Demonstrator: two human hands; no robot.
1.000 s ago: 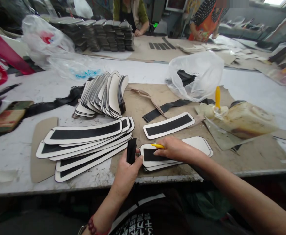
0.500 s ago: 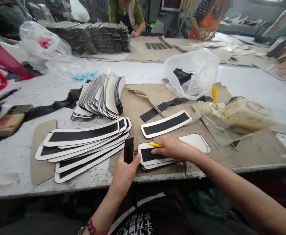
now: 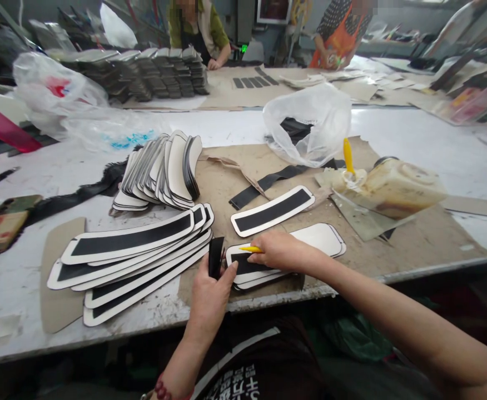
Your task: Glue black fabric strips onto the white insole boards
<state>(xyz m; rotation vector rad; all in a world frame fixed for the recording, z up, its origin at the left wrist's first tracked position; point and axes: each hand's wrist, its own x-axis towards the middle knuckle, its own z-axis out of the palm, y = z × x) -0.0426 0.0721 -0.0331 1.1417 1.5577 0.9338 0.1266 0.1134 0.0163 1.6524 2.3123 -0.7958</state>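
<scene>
My left hand is closed on a folded black strip that stands up between thumb and fingers. It sits at the left end of a short stack of white curved panels. My right hand grips a yellow pointed tool, its tip pointing left over the top panel. Under that hand, a black strip lies along the panel's left part; the rest is hidden by the hand. Just beyond lies one white panel with a black strip on it.
Several panels with black strips fan out at left, before a pile of plain panels. A plastic bag, a stained container and a yellow-handled brush stand behind at right. Two people work across the table.
The whole view has shifted, so things sit further left. The yellow tool's tip has moved slightly toward the panel's left end. Both hands keep their hold.
</scene>
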